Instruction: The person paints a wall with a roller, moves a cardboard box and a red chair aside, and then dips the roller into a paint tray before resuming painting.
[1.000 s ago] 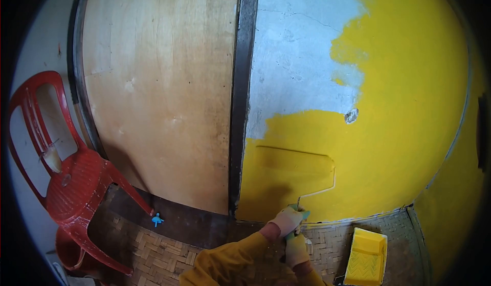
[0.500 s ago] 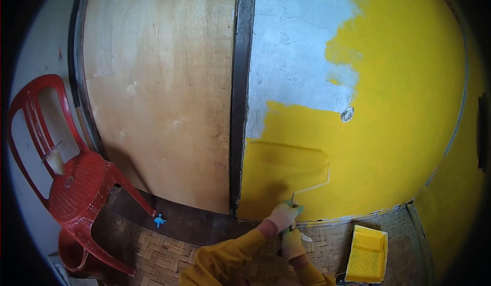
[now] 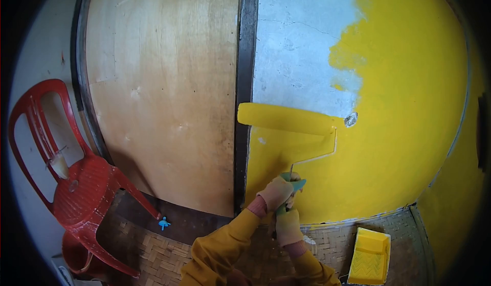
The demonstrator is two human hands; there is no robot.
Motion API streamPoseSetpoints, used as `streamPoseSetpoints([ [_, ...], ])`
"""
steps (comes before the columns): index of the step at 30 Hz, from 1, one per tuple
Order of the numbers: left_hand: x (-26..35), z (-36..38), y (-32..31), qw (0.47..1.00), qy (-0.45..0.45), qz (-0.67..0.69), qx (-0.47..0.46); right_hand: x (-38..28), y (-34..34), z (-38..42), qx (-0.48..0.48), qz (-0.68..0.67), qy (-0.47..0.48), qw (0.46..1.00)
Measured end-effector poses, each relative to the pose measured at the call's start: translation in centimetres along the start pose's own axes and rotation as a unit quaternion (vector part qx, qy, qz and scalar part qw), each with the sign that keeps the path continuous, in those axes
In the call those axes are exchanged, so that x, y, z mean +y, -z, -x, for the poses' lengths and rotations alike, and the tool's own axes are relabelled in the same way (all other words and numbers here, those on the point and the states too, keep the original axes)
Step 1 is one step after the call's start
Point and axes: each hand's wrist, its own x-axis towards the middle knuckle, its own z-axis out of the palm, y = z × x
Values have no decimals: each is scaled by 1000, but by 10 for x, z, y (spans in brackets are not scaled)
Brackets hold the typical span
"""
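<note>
Both my hands wear pale gloves with green fingers and are closed around the handle of a paint roller. My left hand grips higher up, near the wire frame. Just below it, my right hand holds the lower part of the handle. The wide yellow roller cover lies across the wall, where yellow paint meets the pale blue-white surface. Its left end overlaps the dark door post, and its right end is close to a rough grey patch.
A yellow-coated paint tray rests on the woven floor mat at right. On the left stands a red plastic chair with a cup on its seat. A small blue object lies by its leg, near the wooden panel.
The roller has moved up the wall, from within the yellow area to its upper edge, and now reaches over the dark post. Both my hands have risen with the handle.
</note>
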Motion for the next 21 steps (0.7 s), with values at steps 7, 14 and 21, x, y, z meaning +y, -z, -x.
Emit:
streamPoseSetpoints([
  [7,-65,30,9,994,83,-40,65,53,-9,41,5,361,169,917],
  [14,22,6,1,997,10,-32,64,-38,-16,-8,18,-3,-26,999],
  [21,-18,7,10,995,1,-63,78,-17,-8,3,-11,24,-119,993],
])
